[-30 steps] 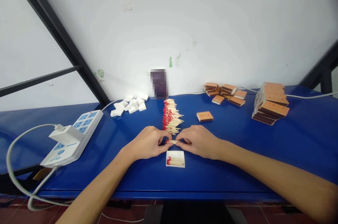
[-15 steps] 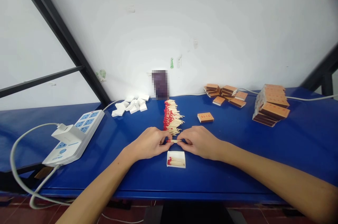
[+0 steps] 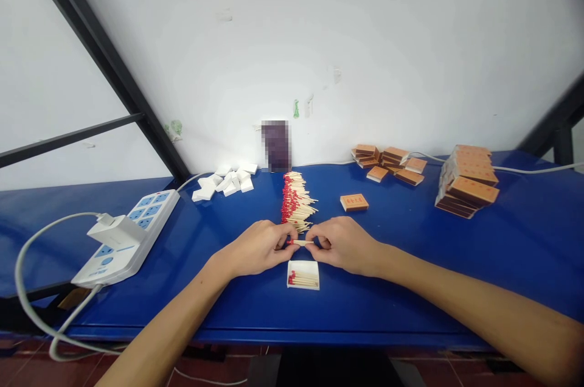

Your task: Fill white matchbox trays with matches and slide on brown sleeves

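Note:
Between my two hands are a few matches (image 3: 302,242), held level with their red heads to the left. My left hand (image 3: 261,247) pinches them at the head end, and my right hand (image 3: 341,245) pinches the plain wooden end. Just below, nearer to me, lies a white matchbox tray (image 3: 316,267) with several matches (image 3: 305,279) along its near side, heads to the left. Directly beyond my fingers, a long heap of loose matches (image 3: 298,201) stretches toward the wall, red heads on the left.
One orange matchbox cover (image 3: 354,202) lies right of the heap. More matchbox covers (image 3: 387,162) lie farther back, with a stack (image 3: 469,180) at right. White trays (image 3: 228,181) are piled at back left. A power strip (image 3: 132,247) with a plugged-in charger and cable sits left on the blue table (image 3: 410,308).
Both hands stay in nearly the same place, still pinching the matches between them. The whole view has shifted very slightly.

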Available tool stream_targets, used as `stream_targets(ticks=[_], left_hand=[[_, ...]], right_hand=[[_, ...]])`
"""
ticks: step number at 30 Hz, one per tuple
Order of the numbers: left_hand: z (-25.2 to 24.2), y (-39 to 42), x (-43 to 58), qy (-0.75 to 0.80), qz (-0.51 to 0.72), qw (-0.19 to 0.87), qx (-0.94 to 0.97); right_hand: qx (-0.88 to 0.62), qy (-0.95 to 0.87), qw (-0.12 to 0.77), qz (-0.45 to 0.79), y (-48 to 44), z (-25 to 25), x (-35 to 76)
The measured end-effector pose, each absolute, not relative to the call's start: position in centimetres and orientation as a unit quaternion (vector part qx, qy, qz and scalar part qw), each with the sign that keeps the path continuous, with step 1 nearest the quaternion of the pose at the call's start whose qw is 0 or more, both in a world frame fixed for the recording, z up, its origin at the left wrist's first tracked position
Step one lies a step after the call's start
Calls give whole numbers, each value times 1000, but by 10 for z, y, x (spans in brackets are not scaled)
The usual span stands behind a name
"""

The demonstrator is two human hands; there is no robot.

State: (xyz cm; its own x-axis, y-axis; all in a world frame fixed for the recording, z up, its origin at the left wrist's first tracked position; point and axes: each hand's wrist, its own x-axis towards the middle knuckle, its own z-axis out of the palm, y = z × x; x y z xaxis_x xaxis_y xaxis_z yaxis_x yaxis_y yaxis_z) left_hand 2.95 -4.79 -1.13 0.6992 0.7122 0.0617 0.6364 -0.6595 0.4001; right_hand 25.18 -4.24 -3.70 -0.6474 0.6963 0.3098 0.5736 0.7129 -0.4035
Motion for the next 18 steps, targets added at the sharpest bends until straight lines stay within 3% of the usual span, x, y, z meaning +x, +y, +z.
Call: stream_targets(ticks=[8,18], left_hand=[[-2,-56,25,357,112,316,872],[-11,-56,26,312,116,337,881]], right_hand=[[-322,-879,235,261,-65,-26,251],[-277,-920,207,184,-71,-31,252]])
